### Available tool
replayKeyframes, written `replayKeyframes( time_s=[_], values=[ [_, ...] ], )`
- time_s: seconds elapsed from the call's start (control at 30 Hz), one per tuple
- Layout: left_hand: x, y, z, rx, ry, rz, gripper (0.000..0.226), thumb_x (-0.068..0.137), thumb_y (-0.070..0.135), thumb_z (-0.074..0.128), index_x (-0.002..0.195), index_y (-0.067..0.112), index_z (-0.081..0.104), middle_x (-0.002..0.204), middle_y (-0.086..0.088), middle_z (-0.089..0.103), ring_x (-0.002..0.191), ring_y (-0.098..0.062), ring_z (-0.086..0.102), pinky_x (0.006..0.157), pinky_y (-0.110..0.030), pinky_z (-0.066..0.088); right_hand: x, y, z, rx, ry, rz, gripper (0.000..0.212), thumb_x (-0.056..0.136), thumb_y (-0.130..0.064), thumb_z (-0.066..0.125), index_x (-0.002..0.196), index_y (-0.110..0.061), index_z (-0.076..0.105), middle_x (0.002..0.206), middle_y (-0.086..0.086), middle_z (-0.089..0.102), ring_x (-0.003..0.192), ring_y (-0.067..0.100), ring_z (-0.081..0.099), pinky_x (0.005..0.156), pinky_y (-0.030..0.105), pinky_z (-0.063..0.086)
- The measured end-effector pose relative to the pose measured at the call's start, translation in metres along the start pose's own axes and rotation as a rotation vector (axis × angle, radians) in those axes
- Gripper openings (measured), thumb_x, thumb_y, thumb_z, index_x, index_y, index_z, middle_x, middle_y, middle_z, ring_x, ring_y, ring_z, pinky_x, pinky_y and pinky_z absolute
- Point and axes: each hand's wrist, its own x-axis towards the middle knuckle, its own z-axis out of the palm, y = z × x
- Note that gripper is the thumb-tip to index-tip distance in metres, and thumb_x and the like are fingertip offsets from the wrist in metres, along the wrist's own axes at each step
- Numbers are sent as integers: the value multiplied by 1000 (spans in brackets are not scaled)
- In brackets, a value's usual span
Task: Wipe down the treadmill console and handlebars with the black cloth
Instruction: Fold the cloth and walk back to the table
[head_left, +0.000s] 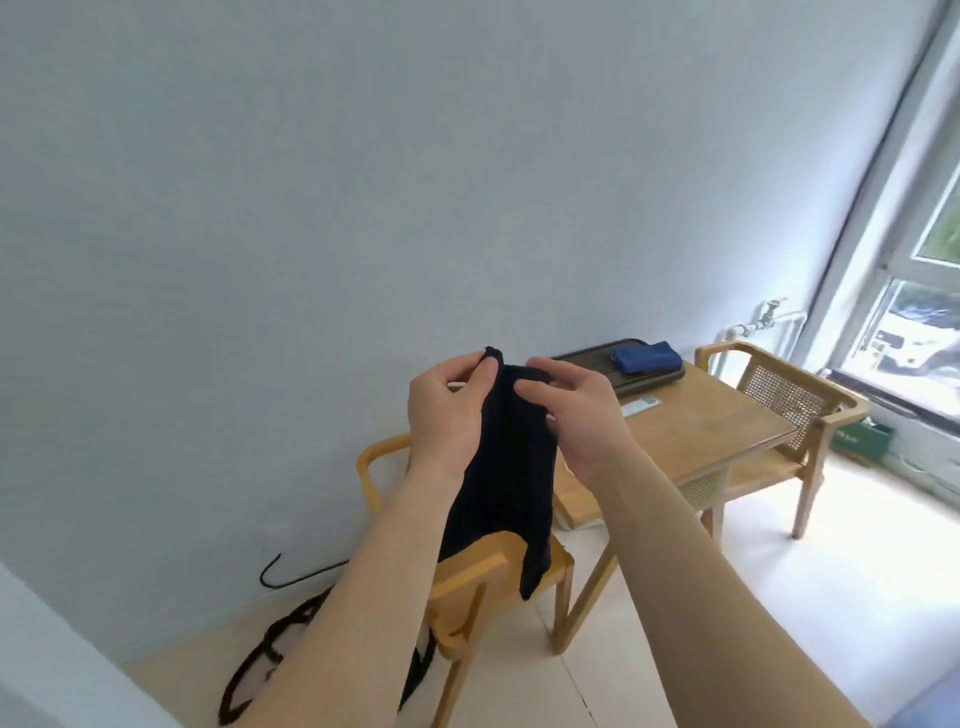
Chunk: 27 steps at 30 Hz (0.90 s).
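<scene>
We see dark cables (260, 670) on the floor by the wall at far left. Our left hand (447, 415) pinches the top edge of the black cloth (506, 467), fingers closed on it; the cloth hangs down betw. both hands, in front of a wooden chair (483, 577). Our right hand (576, 415) grips the cloth's other side w/ thumb and fingers. Further right, the wooden surface (722, 410) carries a dark tray (670, 376) w/ a blue item (645, 357) on it. A 2nd chair (789, 410) stands by the window (914, 291).
</scene>
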Motion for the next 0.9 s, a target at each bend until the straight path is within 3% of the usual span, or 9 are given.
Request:
replayKeyframes(
  time_s=[0.17, 0.3, 0.53, 0.67, 0.8, 0.9],
  values=[
    [37, -11, 35, 57, -102, 118, 21, 96, 27, 69, 114, 18, 75, 109, 2, 72, 99, -16, 68, 88, -27, 57, 26, -8, 3, 145, 271, -52, 52, 84, -12, 80, 133, -12, 61, 110, 2, 75, 95, 15, 73, 81, 27, 61],
    [66, -19, 54, 95, -135, 218, 19, 97, 30, 65, 111, 22, 76, 99, 11, 68, 89, -9, 66, 83, -24, 57, 49, -7, 9, 170, 384, -153, 41, 84, -10, 80, 123, -15, 69, 107, 1, 78, 101, 18, 74, 94, 39, 59],
    [95, -32, 92, 40, -196, 292, 17, 99, 25, 64, 110, 23, 77, 90, 20, 62, 85, -2, 64, 73, -9, 46, 84, 0, 8, 106, 554, -240, 19, 90, -8, 69, 103, -20, 78, 96, -2, 79, 97, 17, 75, 93, 43, 59],
    [110, -43, 120, 134, -330, 340, 25, 102, 23, 54, 115, 23, 75, 96, 11, 68, 88, -4, 63, 77, -22, 52, 106, 1, -8, 147, 563, -226, 21, 94, -6, 64, 100, -20, 78, 94, -6, 79, 96, 14, 74, 90, 35, 59],
    [129, -52, 150, 126, -540, 284, 30, 100, 19, 52, 117, 30, 74, 100, 14, 75, 94, -7, 68, 81, -27, 59, 131, 3, -39, 121, 581, -241, 17, 87, -11, 76, 103, -19, 76, 94, -5, 78, 91, 10, 74, 78, 24, 59],
    [145, -52, 174, -22, -678, 108, 30, 100, 11, 56, 121, 24, 71, 106, 6, 76, 95, -12, 73, 67, -25, 60, 155, 4, -74, 88, 567, -239, 17, 86, -7, 77, 101, -15, 75, 97, 5, 77, 88, 18, 75, 74, 24, 59]
  ],
)
